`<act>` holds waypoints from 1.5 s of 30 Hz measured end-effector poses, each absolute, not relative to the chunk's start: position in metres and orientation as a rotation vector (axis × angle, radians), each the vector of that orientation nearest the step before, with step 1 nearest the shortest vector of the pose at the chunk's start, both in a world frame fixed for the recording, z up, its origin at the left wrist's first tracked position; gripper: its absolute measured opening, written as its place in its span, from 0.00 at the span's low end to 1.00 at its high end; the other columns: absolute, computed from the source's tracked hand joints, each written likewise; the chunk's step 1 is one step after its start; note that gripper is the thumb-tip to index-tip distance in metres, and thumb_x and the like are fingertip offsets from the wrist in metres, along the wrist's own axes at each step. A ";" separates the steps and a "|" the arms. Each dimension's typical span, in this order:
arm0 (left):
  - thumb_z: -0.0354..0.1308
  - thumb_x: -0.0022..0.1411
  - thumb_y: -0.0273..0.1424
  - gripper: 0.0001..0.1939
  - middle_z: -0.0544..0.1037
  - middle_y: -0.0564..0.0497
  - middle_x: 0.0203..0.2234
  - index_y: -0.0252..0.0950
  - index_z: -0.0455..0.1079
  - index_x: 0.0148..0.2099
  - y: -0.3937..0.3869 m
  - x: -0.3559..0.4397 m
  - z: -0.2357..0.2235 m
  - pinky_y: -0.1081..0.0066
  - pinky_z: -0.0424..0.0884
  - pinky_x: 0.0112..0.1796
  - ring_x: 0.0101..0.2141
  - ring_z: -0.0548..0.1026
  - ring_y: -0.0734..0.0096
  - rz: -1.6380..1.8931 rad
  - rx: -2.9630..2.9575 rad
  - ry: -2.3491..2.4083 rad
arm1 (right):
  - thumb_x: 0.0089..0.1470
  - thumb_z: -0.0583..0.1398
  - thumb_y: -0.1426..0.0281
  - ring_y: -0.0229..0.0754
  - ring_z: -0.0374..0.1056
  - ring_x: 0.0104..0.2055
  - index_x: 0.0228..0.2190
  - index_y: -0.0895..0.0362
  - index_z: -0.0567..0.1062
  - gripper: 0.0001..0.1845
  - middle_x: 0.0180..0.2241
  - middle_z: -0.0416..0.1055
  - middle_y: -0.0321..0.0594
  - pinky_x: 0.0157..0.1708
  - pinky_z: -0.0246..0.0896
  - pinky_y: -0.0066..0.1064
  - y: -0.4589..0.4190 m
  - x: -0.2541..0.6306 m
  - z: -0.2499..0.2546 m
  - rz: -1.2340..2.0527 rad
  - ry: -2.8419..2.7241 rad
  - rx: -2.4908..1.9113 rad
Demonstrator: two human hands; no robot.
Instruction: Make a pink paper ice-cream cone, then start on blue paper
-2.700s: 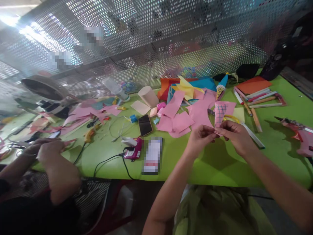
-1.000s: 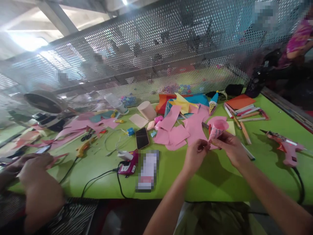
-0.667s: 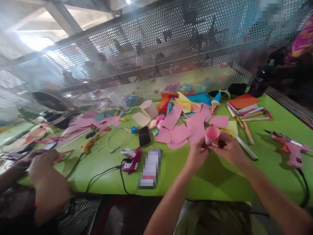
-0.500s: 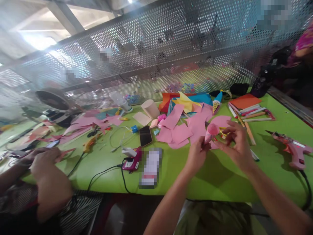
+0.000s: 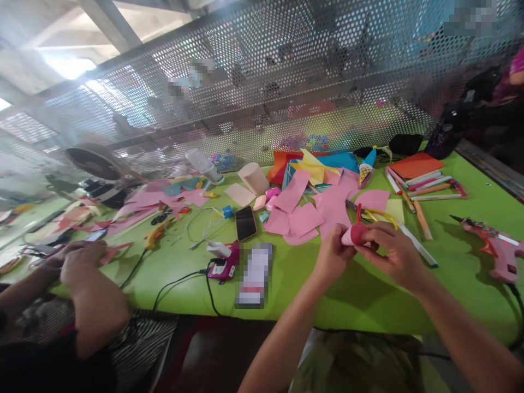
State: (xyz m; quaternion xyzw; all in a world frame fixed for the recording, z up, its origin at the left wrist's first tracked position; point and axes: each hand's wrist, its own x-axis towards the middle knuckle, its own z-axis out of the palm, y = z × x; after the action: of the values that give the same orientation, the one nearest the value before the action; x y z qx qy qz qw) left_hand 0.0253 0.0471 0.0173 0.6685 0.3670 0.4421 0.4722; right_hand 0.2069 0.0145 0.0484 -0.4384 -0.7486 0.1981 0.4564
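Observation:
A small pink paper cone (image 5: 355, 233), its wide end toward the right, sits between my two hands above the table's front part. My left hand (image 5: 333, 248) is closed around the cone's left side. The fingers of my right hand (image 5: 387, 243) pinch at its wide rim. Just behind the hands lie scissors with yellow handles (image 5: 379, 215), partly hidden by my right hand. Cut pink paper sheets (image 5: 305, 218) spread to the left of them. Farther back is a finished-looking paper cone with a blue top (image 5: 367, 166).
A pink glue gun (image 5: 491, 243) lies at the right. Markers (image 5: 434, 183) are grouped behind it. Left of my arms are a dark phone (image 5: 245, 222), a pixelated phone-like slab (image 5: 254, 275) and a purple power strip (image 5: 224, 265) with cables. A co-worker's hands (image 5: 82, 262) work at far left.
My right hand has closed in from beside the cone onto its rim. The cone has come down slightly and tipped to the right. The view has shifted a little.

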 end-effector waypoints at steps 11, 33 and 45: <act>0.64 0.55 0.23 0.14 0.68 0.56 0.28 0.39 0.61 0.36 0.051 0.023 0.015 0.70 0.56 0.32 0.30 0.63 0.70 1.089 1.812 1.091 | 0.64 0.63 0.70 0.45 0.75 0.41 0.44 0.50 0.78 0.07 0.42 0.77 0.41 0.39 0.71 0.35 0.016 0.208 0.045 0.229 -2.011 -0.985; 0.61 0.53 0.27 0.11 0.67 0.56 0.26 0.39 0.58 0.31 0.056 0.018 0.005 0.69 0.53 0.31 0.28 0.63 0.70 0.932 2.084 1.301 | 0.67 0.61 0.65 0.51 0.76 0.42 0.43 0.54 0.82 0.10 0.43 0.77 0.47 0.40 0.74 0.41 0.012 0.197 0.045 0.160 -2.129 -1.202; 0.58 0.47 0.25 0.10 0.73 0.51 0.28 0.39 0.64 0.34 0.056 0.017 0.003 0.68 0.59 0.33 0.29 0.68 0.66 0.827 2.188 1.326 | 0.66 0.60 0.64 0.54 0.75 0.58 0.46 0.53 0.83 0.12 0.62 0.73 0.50 0.55 0.75 0.46 0.011 0.197 0.035 0.362 -1.981 -1.290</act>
State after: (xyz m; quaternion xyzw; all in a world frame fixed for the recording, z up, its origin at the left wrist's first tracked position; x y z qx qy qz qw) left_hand 0.0170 0.0564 0.0030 0.7930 0.4807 0.2996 0.2245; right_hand 0.1968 0.0111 0.0350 -0.5020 -0.7708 0.1408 0.3660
